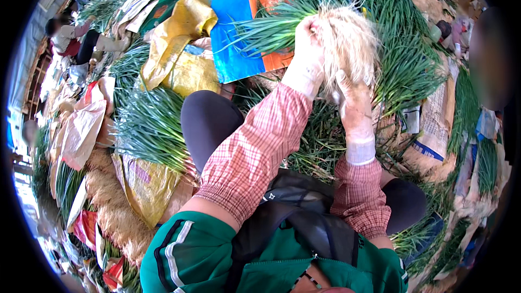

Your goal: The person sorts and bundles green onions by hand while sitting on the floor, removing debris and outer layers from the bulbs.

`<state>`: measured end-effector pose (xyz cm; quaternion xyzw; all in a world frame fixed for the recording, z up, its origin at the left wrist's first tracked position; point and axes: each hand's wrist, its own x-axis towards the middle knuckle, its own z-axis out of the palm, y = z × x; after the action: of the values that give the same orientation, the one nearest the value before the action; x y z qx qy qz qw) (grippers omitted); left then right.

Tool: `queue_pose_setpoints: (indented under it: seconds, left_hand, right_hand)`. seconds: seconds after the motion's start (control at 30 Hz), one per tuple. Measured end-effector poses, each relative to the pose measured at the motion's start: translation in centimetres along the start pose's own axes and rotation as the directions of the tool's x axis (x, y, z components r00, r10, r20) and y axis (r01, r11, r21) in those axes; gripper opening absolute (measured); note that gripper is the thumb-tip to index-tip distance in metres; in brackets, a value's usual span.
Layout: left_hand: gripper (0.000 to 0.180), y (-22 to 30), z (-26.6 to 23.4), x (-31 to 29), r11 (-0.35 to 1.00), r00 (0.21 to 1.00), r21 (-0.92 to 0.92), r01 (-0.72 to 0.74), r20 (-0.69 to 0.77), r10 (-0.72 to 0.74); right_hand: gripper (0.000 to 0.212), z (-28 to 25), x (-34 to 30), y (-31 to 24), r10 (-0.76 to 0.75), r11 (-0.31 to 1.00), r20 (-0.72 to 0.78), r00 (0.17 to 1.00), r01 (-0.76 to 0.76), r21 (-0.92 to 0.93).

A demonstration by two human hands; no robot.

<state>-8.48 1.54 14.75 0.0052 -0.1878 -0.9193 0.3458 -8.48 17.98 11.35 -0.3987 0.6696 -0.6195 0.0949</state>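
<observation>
The bunch (pixel 335 28) of green onions was held up in front of the person, pale roots to the right, leaves fanned leftward over a blue-and-orange sack (pixel 233 38). The left hand (pixel 308 43) was curled around its stems; the right hand (pixel 355 100), partly closed, held the roots' lower edge. Beyond lay a yellow sack (pixel 190 73), onions (pixel 149 125) to the left and more onions (pixel 410 76) to the right.

Prob. veg workshop: grn onion heaps (pixel 149 122)
</observation>
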Motion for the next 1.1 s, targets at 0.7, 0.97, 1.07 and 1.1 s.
queue_pose_setpoints:
  seconds: [0.7, 0.97, 1.07, 1.1]
  left_hand:
    - [0.017, 14.1, 8.4, 6.2, 0.884, 0.976, 0.419, -0.208, 0.035, 0.214]
    - [0.017, 13.6, 0.9, 3.5, 0.889, 0.967, 0.444, -0.114, -0.155, 0.201]
    - [0.017, 13.7, -0.4, 2.5, 0.892, 0.962, 0.443, -0.089, -0.193, 0.192]
    - [0.017, 14.4, -1.4, 2.1, 0.891, 0.957, 0.446, -0.089, -0.211, 0.201]
  right_hand:
    - [0.042, -2.2, 4.4, -6.1, -0.376, 0.926, -0.184, 0.908, 0.376, -0.036]
    - [0.031, 1.8, 16.3, -8.2, -0.814, 0.537, -0.070, 0.576, 0.703, -0.467]
    - [0.030, 0.3, 19.2, -2.2, -0.647, 0.651, -0.095, 0.757, 0.483, -0.586]
    - [0.038, -0.3, 17.4, -1.3, -0.370, 0.799, -0.041, 0.928, 0.296, -0.523]
